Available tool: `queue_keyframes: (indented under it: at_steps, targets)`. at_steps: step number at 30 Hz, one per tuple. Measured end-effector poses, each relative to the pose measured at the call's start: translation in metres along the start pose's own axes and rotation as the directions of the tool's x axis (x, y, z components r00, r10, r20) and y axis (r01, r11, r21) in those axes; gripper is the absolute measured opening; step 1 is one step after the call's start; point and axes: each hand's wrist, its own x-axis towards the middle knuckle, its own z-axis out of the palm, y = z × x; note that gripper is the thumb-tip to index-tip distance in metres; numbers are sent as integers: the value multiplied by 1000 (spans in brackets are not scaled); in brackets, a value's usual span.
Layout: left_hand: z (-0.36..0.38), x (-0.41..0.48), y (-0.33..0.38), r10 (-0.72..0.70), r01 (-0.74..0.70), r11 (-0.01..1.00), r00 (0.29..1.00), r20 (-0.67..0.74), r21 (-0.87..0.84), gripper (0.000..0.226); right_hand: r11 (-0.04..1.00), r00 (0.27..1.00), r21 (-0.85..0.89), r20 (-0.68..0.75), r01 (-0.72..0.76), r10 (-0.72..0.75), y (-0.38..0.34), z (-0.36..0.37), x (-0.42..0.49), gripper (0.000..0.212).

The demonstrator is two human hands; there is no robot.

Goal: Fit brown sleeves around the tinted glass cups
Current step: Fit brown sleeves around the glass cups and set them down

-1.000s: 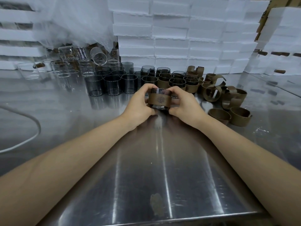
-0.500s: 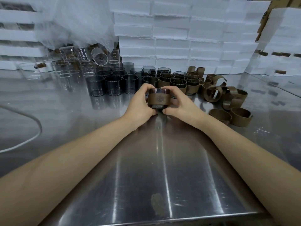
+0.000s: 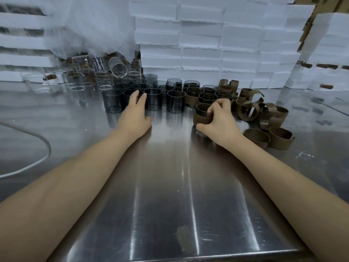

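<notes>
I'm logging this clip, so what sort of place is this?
Probably a small packing or assembly workshop: a steel worktable holds rows of tinted glass cups and a heap of brown sleeves, with white foam boxes stacked behind.

The right hand (image 3: 219,118) covers the right side of the sleeved cup (image 3: 203,115) it grips, hiding the sleeve's seam. The left hand (image 3: 135,112) hides most of one front-row tinted cup (image 3: 127,100). Both forearms (image 3: 75,176) run off the lower edge. At the upper left, clear glasses (image 3: 105,76) blur under plastic sheeting (image 3: 94,25).
</notes>
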Motion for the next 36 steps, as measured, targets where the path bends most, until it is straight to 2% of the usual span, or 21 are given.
queue_keyframes:
  at_steps: [3, 6, 11, 14, 17, 20, 24, 27, 32, 36]
  targets:
    - [-1, 5, -7, -50, 50, 997, 999, 3, -56, 72, 996, 996, -45, -32, -80, 79, -1, 0, 0, 30]
    - [1, 3, -6, -23, 22, 1000, 1000, -19, -21, 69, 988, 988, -72, -79, -135, 129, -2, 0, -1, 27]
    - [5, -1, 1, 26, -19, 996, 995, -91, 81, 67, 968, 973, -168, -163, -188, 161, -2, -9, 2, 34]
    - [7, -2, 7, 21, -8, 993, 993, -114, 115, 61, 969, 968, -150, -186, -195, 167, 2, -13, 4, 41]
    - [6, -5, 16, 22, -8, 992, 993, -113, 125, 55, 984, 973, -60, -170, -168, 156, 4, -12, 3, 46]
    - [4, -10, 25, 82, -70, 989, 992, -91, 132, 41, 992, 981, -67, -171, -104, 91, 3, -6, -1, 46]
    - [2, -16, 30, 253, -251, 967, 967, -24, 42, 26, 997, 985, 16, -158, -73, 74, 2, -3, 1, 27]
    - [2, -16, 32, 312, -312, 950, 950, 9, 28, 29, 1000, 996, -5, -90, -23, 22, 5, -1, 3, 21]
    - [6, -16, 34, 322, -323, 946, 943, 86, -8, 39, 998, 998, 54, -48, 45, -42, 3, 3, 2, 31]
    - [9, -20, 41, 338, -338, 941, 935, 106, -15, 43, 996, 996, 55, 58, 66, -69, 3, 7, 1, 52]
